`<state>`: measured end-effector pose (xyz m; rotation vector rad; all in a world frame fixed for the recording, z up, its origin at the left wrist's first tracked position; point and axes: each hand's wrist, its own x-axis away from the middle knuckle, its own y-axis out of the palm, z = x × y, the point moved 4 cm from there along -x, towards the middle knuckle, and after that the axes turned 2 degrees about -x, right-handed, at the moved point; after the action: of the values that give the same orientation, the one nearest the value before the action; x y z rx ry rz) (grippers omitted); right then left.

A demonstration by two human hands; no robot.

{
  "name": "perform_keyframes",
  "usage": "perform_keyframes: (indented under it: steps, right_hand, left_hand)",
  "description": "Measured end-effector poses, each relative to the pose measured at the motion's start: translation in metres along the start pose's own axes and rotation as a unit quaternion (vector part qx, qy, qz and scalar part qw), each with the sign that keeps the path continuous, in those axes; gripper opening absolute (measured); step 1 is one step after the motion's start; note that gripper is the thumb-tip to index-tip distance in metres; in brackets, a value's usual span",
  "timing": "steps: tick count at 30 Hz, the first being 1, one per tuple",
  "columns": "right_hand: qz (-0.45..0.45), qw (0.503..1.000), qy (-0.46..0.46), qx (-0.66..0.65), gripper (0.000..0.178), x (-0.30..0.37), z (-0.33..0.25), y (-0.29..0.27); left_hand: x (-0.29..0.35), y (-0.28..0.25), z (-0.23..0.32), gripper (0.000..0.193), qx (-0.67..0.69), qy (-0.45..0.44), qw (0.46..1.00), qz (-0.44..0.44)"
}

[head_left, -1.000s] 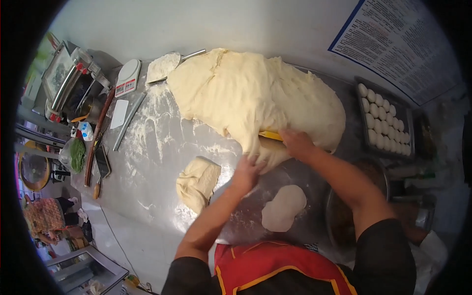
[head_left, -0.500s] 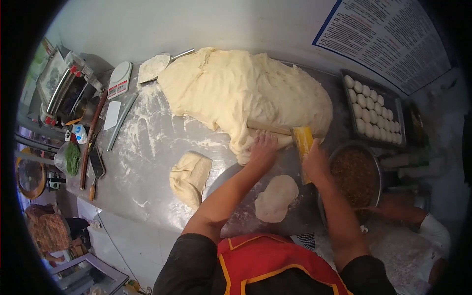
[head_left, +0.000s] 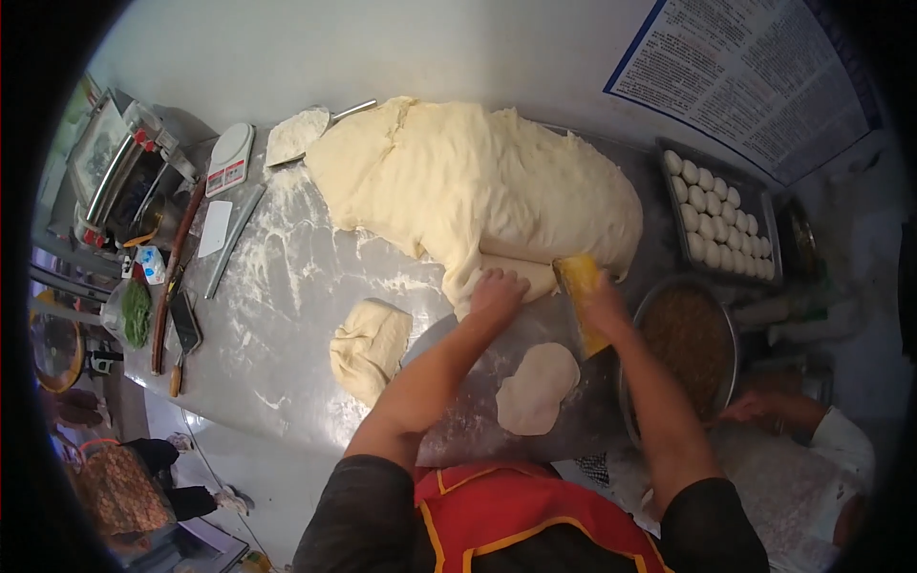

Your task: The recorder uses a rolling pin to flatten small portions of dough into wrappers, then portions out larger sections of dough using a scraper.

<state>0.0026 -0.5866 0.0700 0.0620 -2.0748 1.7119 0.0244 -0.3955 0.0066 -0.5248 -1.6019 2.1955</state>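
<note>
A huge mound of pale dough (head_left: 478, 172) covers the back middle of the metal table. At its near edge a straight cut sets off a strip of dough (head_left: 531, 273). My left hand (head_left: 500, 294) grips the front of that strip, its fingers curled over it. In my right hand (head_left: 606, 306) is a yellow dough scraper (head_left: 579, 291), tilted at the right end of the strip. Two overlapping flat dough rounds (head_left: 538, 390) lie on the table nearer to me. A folded lump of dough (head_left: 370, 349) sits to the left of my left forearm.
At right stand a metal bowl of brown filling (head_left: 732, 372) and a tray (head_left: 772, 212) of white dough balls. Another person's hand (head_left: 755, 406) is beside the bowl. A scale (head_left: 229, 158), a flour scoop (head_left: 298, 136), a metal bar (head_left: 235, 241) and a phone (head_left: 185, 320) lie left.
The scraper has moved slightly left and tilted. My left hand has shifted a little left and nearer, and the cut strip shows more of its top. A person at lower left has moved.
</note>
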Motion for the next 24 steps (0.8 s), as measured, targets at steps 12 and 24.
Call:
perform_keyframes:
  steps: [12,24]
  right_hand:
    - [0.196,0.763,0.190,-0.586,0.056,0.069,0.015,0.123]
    - [-0.089,0.842,0.102,-0.521,0.063,0.009,-0.086,0.106]
  left_hand:
    - [0.032,-0.014,0.003,0.060,-0.144,-0.012,0.981,0.130]
    - [0.062,-0.029,-0.045,0.041,0.033,-0.063,0.996,0.046]
